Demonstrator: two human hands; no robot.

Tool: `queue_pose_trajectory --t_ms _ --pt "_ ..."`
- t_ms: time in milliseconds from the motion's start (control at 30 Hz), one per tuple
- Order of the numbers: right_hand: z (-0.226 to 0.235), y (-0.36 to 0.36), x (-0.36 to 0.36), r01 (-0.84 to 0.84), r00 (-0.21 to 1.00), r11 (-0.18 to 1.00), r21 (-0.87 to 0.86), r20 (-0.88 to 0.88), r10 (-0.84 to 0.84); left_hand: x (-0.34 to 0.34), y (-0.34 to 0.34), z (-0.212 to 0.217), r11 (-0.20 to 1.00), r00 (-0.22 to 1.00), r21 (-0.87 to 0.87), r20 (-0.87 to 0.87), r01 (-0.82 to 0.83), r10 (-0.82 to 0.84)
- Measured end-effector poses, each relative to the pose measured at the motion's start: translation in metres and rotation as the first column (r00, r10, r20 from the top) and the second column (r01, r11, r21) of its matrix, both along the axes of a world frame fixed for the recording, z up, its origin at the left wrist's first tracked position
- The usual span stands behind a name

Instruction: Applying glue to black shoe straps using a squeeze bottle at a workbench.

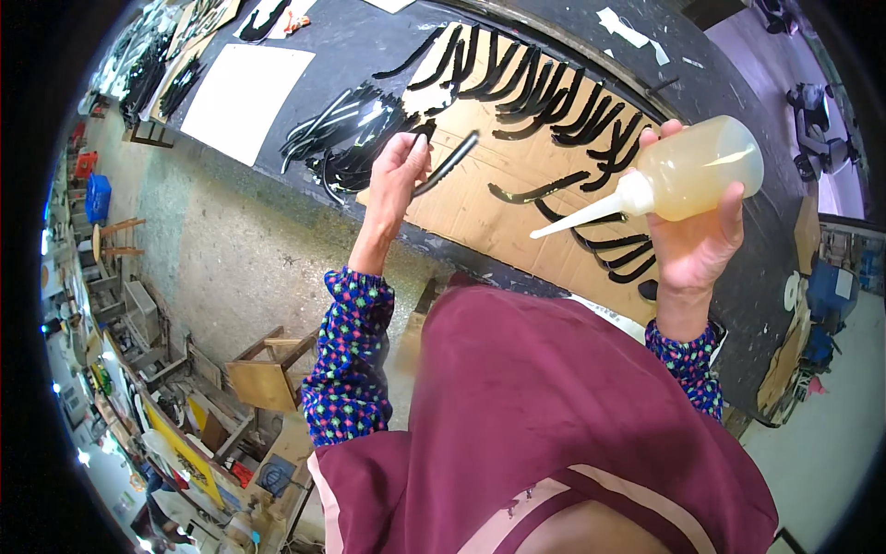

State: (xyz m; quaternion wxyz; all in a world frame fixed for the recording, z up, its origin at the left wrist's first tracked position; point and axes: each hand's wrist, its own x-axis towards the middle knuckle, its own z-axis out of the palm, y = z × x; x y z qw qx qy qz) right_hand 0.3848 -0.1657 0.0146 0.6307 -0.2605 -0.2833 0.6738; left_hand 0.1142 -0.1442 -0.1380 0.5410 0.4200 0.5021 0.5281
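Note:
My left hand (pixel 401 175) is closed around one end of a black curved strip (pixel 448 164), whose free end points up and to the right. In my right hand (pixel 694 254) is a clear squeeze bottle (pixel 706 171) of pale yellow liquid, tilted so its long white nozzle (pixel 581 215) points down and left. Beneath the hands a brown cardboard sheet (pixel 461 208) carries rows of similar black strips (pixel 526 88). Beside my left hand, a loose pile of black strips (pixel 346 129) lies on the dark table. The nozzle tip is apart from the held strip.
A white sheet (pixel 247 97) lies on the dark table (pixel 351 46) at the left. A wooden stool (pixel 268 380) stands on the floor (pixel 235 268) to my left. White scraps (pixel 623 28) lie at the far side. Blue bins (pixel 831 294) are at the right.

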Motion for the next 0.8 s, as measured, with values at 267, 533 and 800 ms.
queue_pose_trajectory --t_ms 267,533,800 --pt "-0.048 0.011 -0.032 -0.376 0.905 0.888 -0.264 -0.31 0.291 0.006 -0.009 0.06 0.991 0.951 0.07 0.294 -0.118 0.092" --pt "-0.088 0.028 -0.097 -0.563 0.811 0.752 -0.344 -0.405 0.422 -0.001 -0.036 0.083 0.98 0.917 0.15 0.393 -0.133 0.064" --pt "-0.12 0.066 -0.119 -0.557 0.829 0.715 -0.422 -0.332 0.45 -0.086 -0.095 0.088 0.943 0.911 -0.03 0.25 -0.332 0.329"
